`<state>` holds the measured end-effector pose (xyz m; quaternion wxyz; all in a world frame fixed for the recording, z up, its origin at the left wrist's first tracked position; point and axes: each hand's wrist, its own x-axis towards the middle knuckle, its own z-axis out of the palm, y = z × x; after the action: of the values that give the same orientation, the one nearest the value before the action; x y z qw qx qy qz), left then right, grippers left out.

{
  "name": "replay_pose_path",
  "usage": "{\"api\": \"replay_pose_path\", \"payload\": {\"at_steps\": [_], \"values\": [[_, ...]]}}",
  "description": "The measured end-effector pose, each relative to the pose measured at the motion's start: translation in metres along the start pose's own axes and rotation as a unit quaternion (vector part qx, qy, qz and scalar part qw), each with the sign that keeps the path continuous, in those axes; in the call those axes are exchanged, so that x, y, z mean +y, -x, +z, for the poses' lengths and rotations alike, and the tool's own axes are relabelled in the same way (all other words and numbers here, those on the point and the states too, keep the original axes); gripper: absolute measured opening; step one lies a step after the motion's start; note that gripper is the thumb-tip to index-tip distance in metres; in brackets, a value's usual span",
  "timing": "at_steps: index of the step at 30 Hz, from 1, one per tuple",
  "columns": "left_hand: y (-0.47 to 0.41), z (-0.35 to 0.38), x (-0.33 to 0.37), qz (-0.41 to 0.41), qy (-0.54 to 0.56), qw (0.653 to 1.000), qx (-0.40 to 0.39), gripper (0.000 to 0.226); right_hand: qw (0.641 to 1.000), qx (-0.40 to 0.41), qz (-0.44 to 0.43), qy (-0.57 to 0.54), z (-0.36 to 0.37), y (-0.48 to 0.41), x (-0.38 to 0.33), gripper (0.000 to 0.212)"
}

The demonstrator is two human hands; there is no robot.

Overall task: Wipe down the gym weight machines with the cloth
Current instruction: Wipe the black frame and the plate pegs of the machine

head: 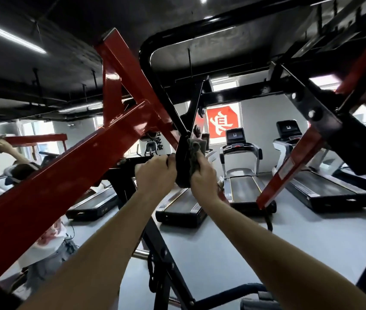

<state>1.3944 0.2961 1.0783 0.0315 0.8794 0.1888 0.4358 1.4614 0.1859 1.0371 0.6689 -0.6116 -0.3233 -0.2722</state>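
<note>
A red and black weight machine fills the view, its red beam (70, 171) slanting from lower left up to the centre. At the centre hangs a black pad (182, 162) on a black bar. My left hand (155, 173) grips the left edge of that pad, fingers curled round it. My right hand (204, 177) holds a crumpled grey-green cloth (194, 151) and presses it against the pad's right side. Both my arms are raised up and forward.
Several treadmills (242, 173) stand in a row on the grey floor behind the machine. A red arm (289, 166) and a black plate (343, 139) hang at the right. A mirror at the left shows a person (28, 175). A red sign (222, 123) hangs on the far wall.
</note>
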Motion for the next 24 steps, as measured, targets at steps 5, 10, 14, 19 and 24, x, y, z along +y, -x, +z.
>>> {"api": "replay_pose_path", "payload": {"at_steps": [5, 10, 14, 19, 24], "values": [[-0.011, 0.006, 0.021, -0.014, -0.073, 0.997, 0.030, 0.060, 0.997, -0.011, -0.060, -0.042, 0.003, 0.063, 0.029, 0.059], [-0.010, 0.011, 0.021, 0.001, -0.066, 0.996, 0.067, 0.050, 0.996, -0.012, -0.063, -0.066, 0.006, 0.048, 0.036, 0.052], [-0.009, 0.010, 0.026, 0.007, -0.067, 0.995, 0.070, 0.048, 0.998, 0.003, -0.046, -0.053, 0.009, -0.014, 0.032, 0.049], [-0.012, 0.008, 0.023, 0.042, -0.089, 0.991, 0.088, 0.040, 0.998, 0.013, -0.057, -0.019, 0.012, -0.041, 0.033, 0.050], [-0.028, -0.003, 0.041, 0.168, -0.049, 0.965, 0.197, 0.017, 0.990, 0.023, -0.139, 0.013, -0.002, -0.007, 0.059, 0.048]]}}
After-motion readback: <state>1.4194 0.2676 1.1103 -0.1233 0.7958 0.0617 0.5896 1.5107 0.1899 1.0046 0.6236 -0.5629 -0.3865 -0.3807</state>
